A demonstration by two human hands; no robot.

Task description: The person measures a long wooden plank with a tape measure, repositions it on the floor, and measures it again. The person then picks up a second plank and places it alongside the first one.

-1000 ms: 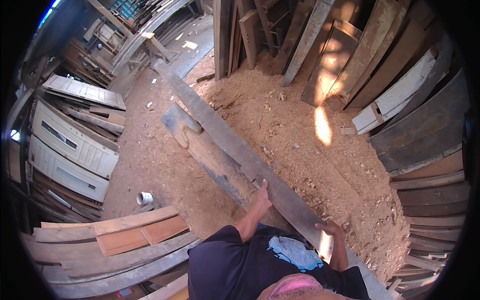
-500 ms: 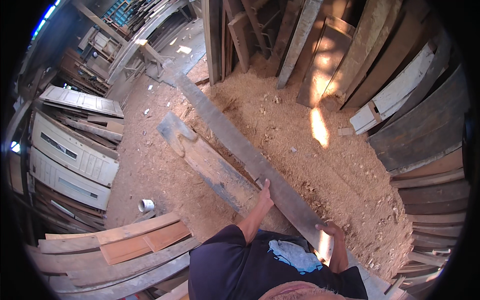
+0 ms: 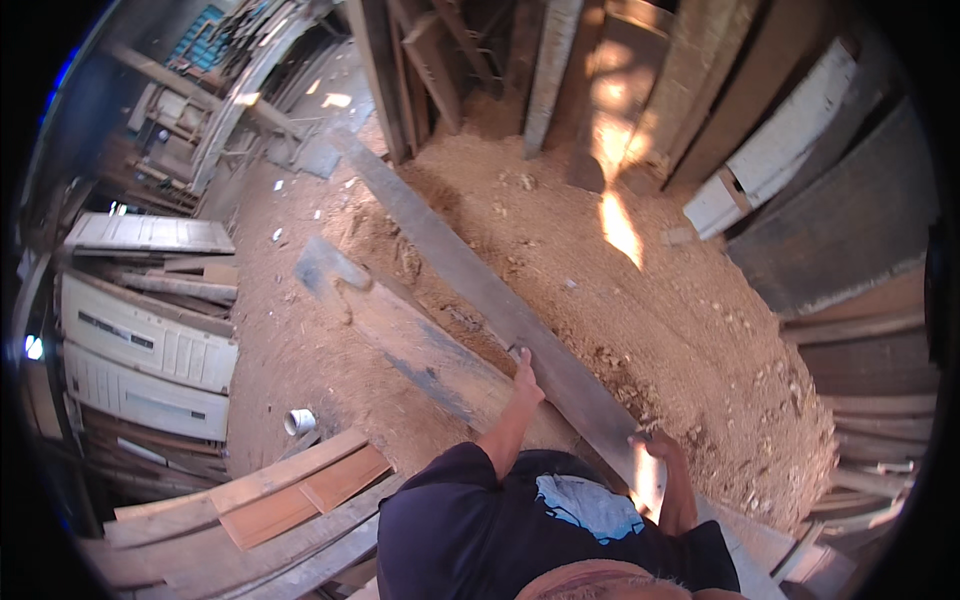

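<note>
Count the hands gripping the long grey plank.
2. The left hand grips the long grey plank on its left edge, farther up; the right hand holds its right edge, nearer the body. No other hands show.

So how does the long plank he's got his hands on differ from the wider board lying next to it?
The long grey plank is narrower and far longer, reaching toward the stacked timber; the wider board is shorter and broader. The left hand and right hand grip the plank; nothing touches the board. The plank is evenly grey; the board is browner with dark patches. Both are weathered wood lying over the sawdust-covered ground.
</note>
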